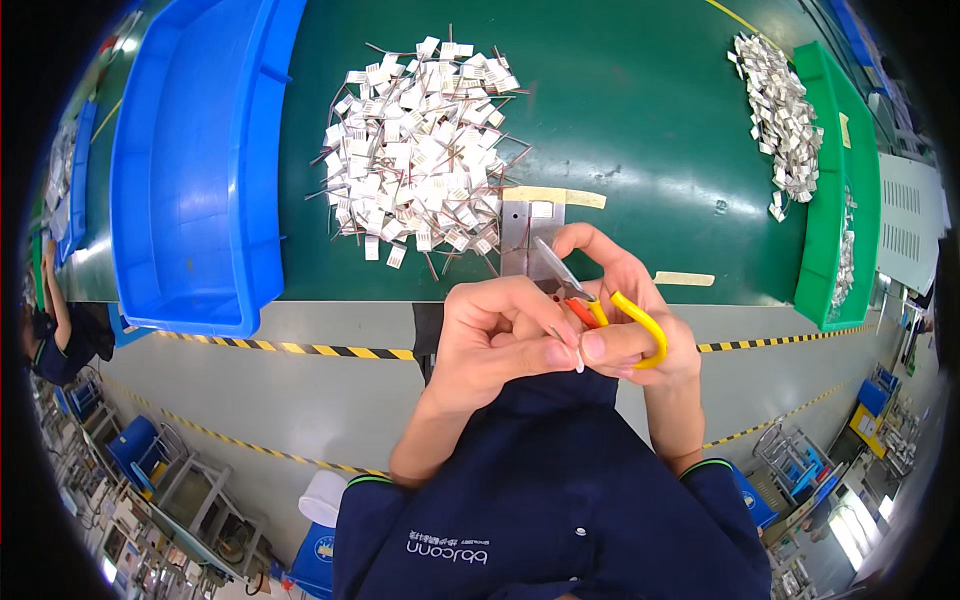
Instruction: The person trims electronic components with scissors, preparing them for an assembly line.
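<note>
Scissors (598,311) — whitish parts (846,255) in green bin (865,200)

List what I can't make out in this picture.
All in the head view:
Small white piece between the thumbs: too small, partly covered by fingers.
Yellow-handled scissors: the right hand hides part of the handles.
Heaped white wired connectors: upper ones cover those beneath.
Co-worker, far left: cut off by the dark rim.

Scissors (598,312) in my right grip (674,335): yellow handles, silver-grey blade, orange-red patch. Sliver I pinch (580,366): white. My shirt (600,440): navy, sleeves (735,505) edged bright green. Table (620,90): deep green, cream tape strips (580,198). Heaped pieces (420,150): white, wires dark and reddish. Left bin (258,200): blue; right bin (818,255): green. Floor (330,400): grey, floor tape (370,353) striped black and yellow.
</note>
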